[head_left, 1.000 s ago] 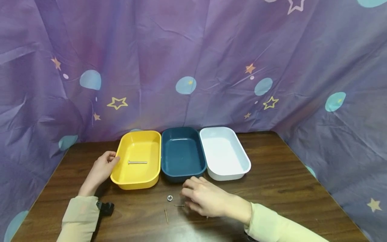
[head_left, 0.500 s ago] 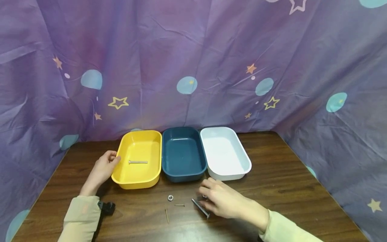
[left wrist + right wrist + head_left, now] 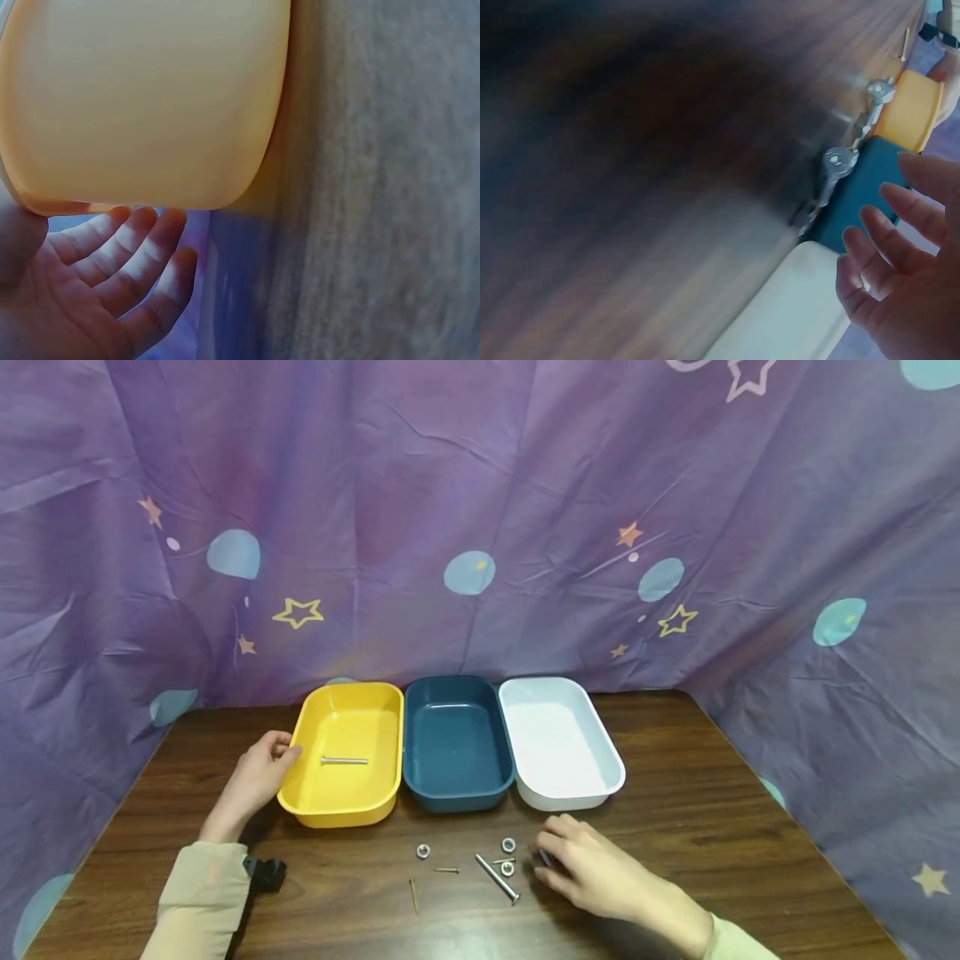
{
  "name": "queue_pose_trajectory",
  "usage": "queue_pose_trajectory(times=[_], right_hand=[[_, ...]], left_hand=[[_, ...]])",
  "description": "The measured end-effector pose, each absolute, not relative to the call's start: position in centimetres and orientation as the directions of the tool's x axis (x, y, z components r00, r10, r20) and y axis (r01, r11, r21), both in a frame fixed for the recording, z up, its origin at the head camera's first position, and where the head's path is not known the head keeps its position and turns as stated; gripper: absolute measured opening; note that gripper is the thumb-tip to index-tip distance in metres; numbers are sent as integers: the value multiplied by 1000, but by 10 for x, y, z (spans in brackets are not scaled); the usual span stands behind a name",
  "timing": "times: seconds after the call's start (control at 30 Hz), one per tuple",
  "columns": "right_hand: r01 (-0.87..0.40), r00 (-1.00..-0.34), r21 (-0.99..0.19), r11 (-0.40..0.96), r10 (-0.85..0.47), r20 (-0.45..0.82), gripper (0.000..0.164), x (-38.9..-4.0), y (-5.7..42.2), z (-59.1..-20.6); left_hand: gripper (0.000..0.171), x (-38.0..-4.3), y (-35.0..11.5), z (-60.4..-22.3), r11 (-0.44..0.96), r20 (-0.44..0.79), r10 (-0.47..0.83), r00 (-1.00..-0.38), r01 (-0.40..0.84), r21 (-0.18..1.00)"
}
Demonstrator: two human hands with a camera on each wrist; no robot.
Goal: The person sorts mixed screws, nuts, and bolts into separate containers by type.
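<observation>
My left hand [image 3: 258, 772] holds the left rim of the yellow tray [image 3: 347, 818], its thumb over the edge. In the left wrist view its fingertips [image 3: 176, 217] meet the tray's outer wall. A silver bolt [image 3: 344, 762] lies inside that tray. Low over the table, my right hand [image 3: 600, 870] has loosely bent, spread fingers, and nothing shows in its palm in the right wrist view. A grey metal piece [image 3: 545, 858] is partly hidden by its fingers. Left of it lie a long bolt [image 3: 497, 878], two nuts [image 3: 508, 844] and a brass-coloured screw [image 3: 504, 861].
A dark blue tray [image 3: 457, 803] and a white tray [image 3: 564, 802] stand side by side, right of the yellow one. Nearer the front are another nut [image 3: 423, 852], a small screw [image 3: 446, 870] and a longer screw [image 3: 413, 896]. A patterned purple curtain [image 3: 405, 527] hangs behind the table.
My right hand has moved to the right, uncovering the long bolt, then the two nuts and the screw beside it. My left hand stays at the yellow tray.
</observation>
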State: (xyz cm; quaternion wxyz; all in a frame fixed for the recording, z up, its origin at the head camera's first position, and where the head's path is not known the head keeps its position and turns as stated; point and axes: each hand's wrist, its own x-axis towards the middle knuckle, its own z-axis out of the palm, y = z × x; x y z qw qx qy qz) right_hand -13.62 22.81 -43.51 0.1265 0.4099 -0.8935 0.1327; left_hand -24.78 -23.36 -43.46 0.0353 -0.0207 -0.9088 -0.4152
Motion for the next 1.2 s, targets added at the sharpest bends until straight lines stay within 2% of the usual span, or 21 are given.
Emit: queue_pose_trajectory(times=[0.27, 0.47, 0.87, 1.2], right_hand=[[-737, -665, -150, 659, -670, 330, 21, -130, 245, -442], [-723, -684, -174, 669, -655, 320, 18, -127, 249, -445], [-719, -688, -183, 671, -647, 328, 15, -126, 250, -448], [-696, -715, -186, 693, -647, 266, 15, -126, 250, -449]], left_hand=[[38, -248, -236, -439, 660, 83, -2, -997, 61, 749], [37, -247, -235, -439, 655, 83, -2, -997, 61, 753], [35, -248, -234, -438, 666, 101, -5, -995, 72, 743], [37, -248, -233, -436, 662, 88, 3, -996, 68, 746]])
